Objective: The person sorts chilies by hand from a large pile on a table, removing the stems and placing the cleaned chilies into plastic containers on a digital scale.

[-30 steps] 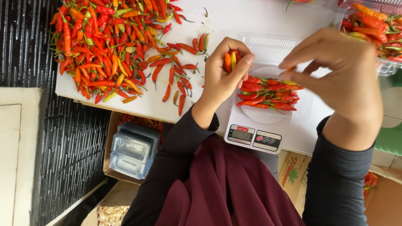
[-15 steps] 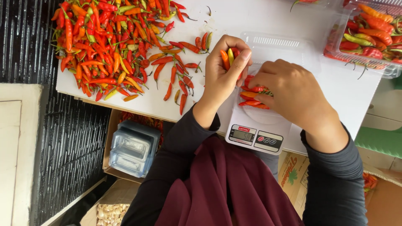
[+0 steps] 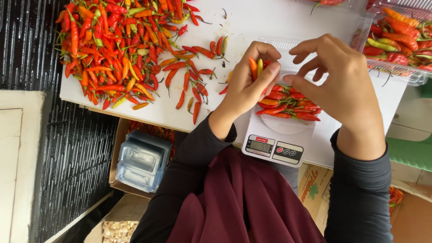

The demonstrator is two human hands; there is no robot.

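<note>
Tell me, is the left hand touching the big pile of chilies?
Apart. The head view shows the left hand holding a few chilies above the scale, with bare white table between it and the big pile.

The single head view looks almost straight down from above the person's chest, so their dark sleeves and maroon garment fill the bottom middle of the frame and the white table [image 3: 279, 20] spans the upper half. It sits close: the left hand [image 3: 245, 85] and right hand [image 3: 339, 87] are large at centre above the kitchen scale [image 3: 279, 144], while the heap of chillies [image 3: 117, 49] fills the upper left and a clear tray [image 3: 398, 42] is cut off at the upper right edge. The floor, with cardboard boxes [image 3: 121, 211], shows along the left and lower edges.
</note>
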